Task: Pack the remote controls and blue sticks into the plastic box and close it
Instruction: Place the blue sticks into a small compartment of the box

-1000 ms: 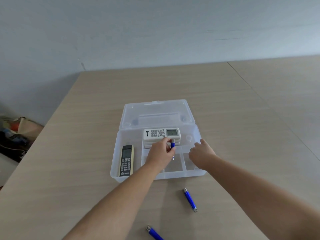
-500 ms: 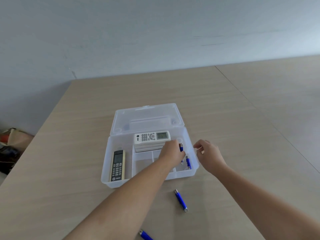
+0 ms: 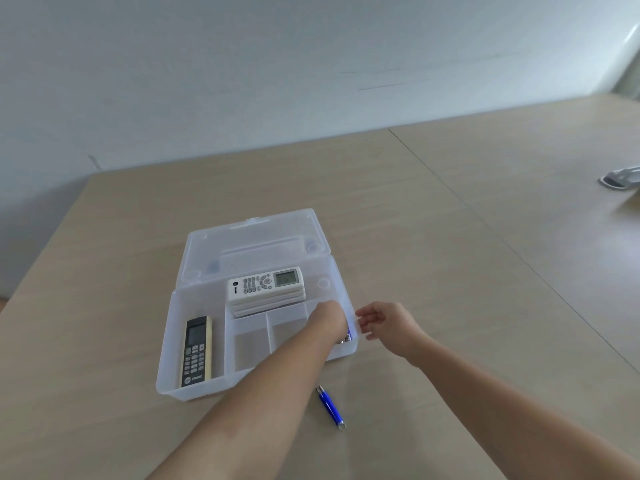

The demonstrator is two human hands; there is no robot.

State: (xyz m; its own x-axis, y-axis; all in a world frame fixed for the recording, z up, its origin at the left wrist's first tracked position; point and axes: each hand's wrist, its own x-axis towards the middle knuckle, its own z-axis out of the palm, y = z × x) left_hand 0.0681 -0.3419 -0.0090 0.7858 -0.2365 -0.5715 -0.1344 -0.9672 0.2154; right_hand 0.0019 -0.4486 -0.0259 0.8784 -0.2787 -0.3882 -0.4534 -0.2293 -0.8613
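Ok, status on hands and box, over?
Left hand down in plastic box, rightmost compartment. Right hand open at its wall. One blue stick on table. Lid open.

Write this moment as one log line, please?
left hand in plastic box, right compartment | right hand at box's right wall | both remotes in | one blue stick on table | lid open

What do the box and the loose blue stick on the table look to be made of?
The box looks like translucent, frosted plastic: the table grain shows faintly through its walls. The blue stick has a glossy blue body, plastic or painted metal, I cannot tell which, with shiny silver metal-looking ends.
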